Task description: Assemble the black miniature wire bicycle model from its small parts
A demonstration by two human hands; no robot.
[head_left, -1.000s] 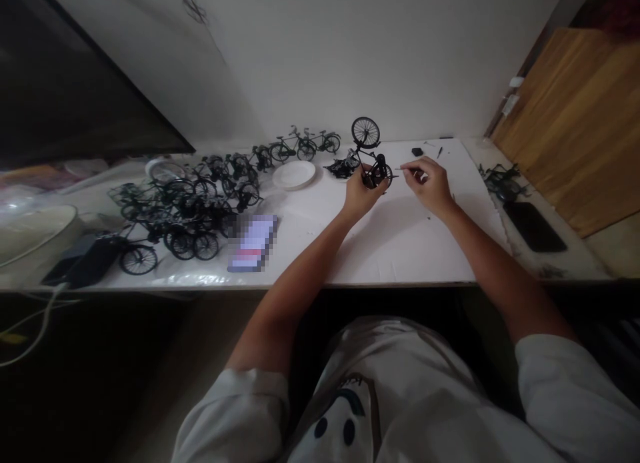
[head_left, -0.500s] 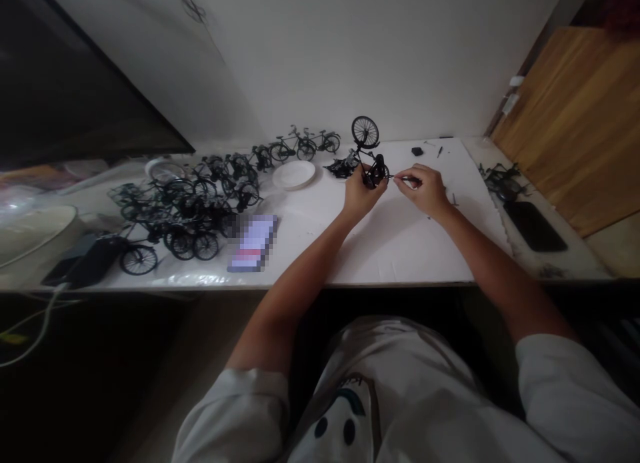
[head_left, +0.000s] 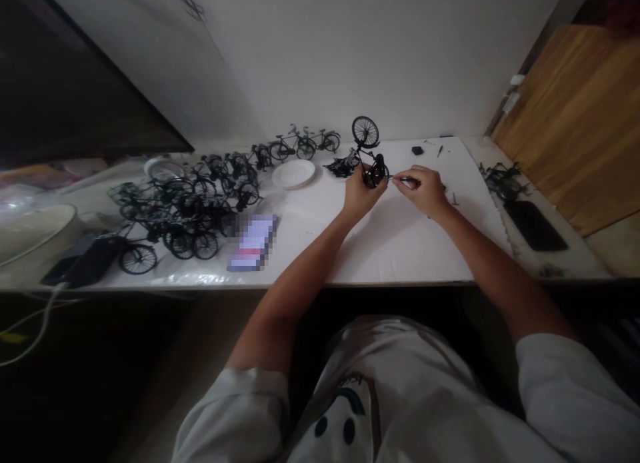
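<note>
My left hand (head_left: 361, 193) is closed around a small black model bicycle (head_left: 365, 133), tilted so that one wheel points up and away from me. Its other wheel sits low, between my two hands. My right hand (head_left: 423, 186) pinches a thin screwdriver (head_left: 410, 181), whose shaft points left and meets the bicycle near the lower wheel. The exact contact point is too small to make out. Just behind my left hand lies a heap of dark small parts (head_left: 341, 166) on the white board (head_left: 400, 250).
Many black model bicycles (head_left: 200, 210) crowd the left side, near a white dish (head_left: 294, 174) and a lit phone (head_left: 253, 243). Small dark pieces (head_left: 417, 151) lie at the back right. A dark phone (head_left: 535, 226) and more bicycle parts (head_left: 503, 180) are right of the board.
My right hand has shifted very slightly, and the screwdriver's handle shows a little differently in its fingers. My left hand and the bicycle stay in place.
</note>
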